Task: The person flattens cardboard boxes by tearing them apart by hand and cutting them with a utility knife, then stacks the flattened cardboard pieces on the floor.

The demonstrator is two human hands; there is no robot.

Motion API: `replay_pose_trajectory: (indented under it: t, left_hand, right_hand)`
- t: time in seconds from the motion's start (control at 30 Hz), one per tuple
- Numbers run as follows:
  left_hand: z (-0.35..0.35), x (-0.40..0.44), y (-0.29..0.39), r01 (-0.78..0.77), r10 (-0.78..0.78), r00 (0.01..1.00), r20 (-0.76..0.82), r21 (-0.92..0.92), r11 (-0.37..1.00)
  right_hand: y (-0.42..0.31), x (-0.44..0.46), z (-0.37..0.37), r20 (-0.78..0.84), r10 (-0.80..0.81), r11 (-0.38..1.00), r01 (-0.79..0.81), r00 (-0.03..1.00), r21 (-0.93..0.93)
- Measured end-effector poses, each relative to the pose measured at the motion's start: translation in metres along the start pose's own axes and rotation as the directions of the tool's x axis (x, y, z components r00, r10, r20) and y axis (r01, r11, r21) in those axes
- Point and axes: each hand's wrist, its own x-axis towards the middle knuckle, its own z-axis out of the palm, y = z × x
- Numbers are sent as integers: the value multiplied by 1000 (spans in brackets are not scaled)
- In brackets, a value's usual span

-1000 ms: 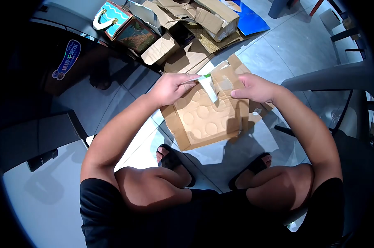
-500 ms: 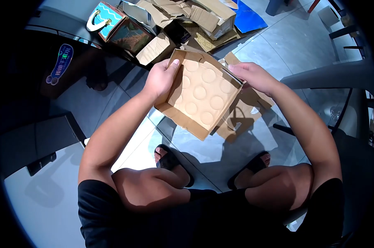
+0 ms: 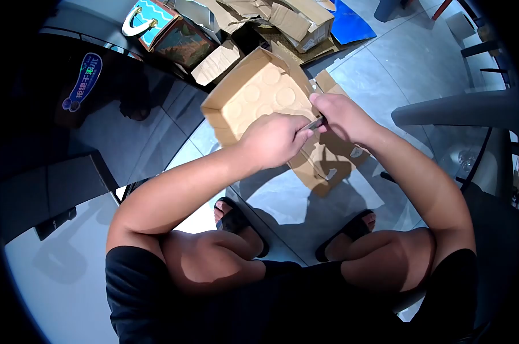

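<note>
A shallow cardboard box [image 3: 245, 103] with round marks on its inner face is held up and tilted in front of me. My left hand [image 3: 276, 137] is closed on its near right edge, with the thumb pressed on the rim. Close beside it, my right hand [image 3: 342, 117] grips the same edge near the right corner. The two hands almost touch, and the fingers under the rim are partly hidden. Below and to the right, a flattened cardboard piece [image 3: 342, 157] with torn white patches lies on the floor.
A heap of torn cardboard [image 3: 294, 23] lies beyond the box, beside a turquoise and brown carton [image 3: 179, 43] with a white handle. A blue sheet [image 3: 348, 23] is behind. Grey chair [image 3: 460, 109] at right; white surface [image 3: 65, 258] at left; my sandalled feet below.
The box turned and shifted up and left. My left hand moved from its left side to the near right edge, beside my right hand. Earlier, a torn white strip showed at the box's far edge.
</note>
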Motion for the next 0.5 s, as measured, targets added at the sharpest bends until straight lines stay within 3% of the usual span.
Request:
replay_pose_trajectory:
  t: [0.1, 0.17, 0.23, 0.33, 0.37, 0.4, 0.43, 0.5]
  left_hand:
    - [5, -5, -14, -124, 132, 987, -87, 91, 988]
    - [4, -12, -18, -91, 77, 986, -147, -89, 992]
    - [8, -15, -20, -99, 81, 987, -137, -137, 986]
    - [18, -16, -18, -143, 131, 966, -223, -37, 989]
    - [23, -15, -17, -201, 211, 945, -249, 67, 977]
    - [24, -14, -13, -253, 291, 919, -265, 169, 953]
    - [24, -15, -9, -250, 288, 920, -265, 168, 954]
    - [20, -15, -4, -215, 281, 932, -228, 276, 937]
  right_hand:
    - [4, -6, -4, 20, -75, 997, 75, 997, -1]
    - [1, -15, -3, -12, -148, 961, 147, 989, 235]
    - [5, -13, -7, 50, -155, 965, 140, 987, 223]
    - [-4, -13, 4, -54, -64, 980, 73, 997, 187]
    - [-14, -17, 7, -153, -153, 982, 132, 976, -136]
    - [-19, -20, 10, -217, -264, 882, 145, 940, -448]
    - [-16, -19, 11, -214, -263, 883, 145, 941, -447]
    - [-6, -12, 13, -268, -460, 804, 270, 847, -529]
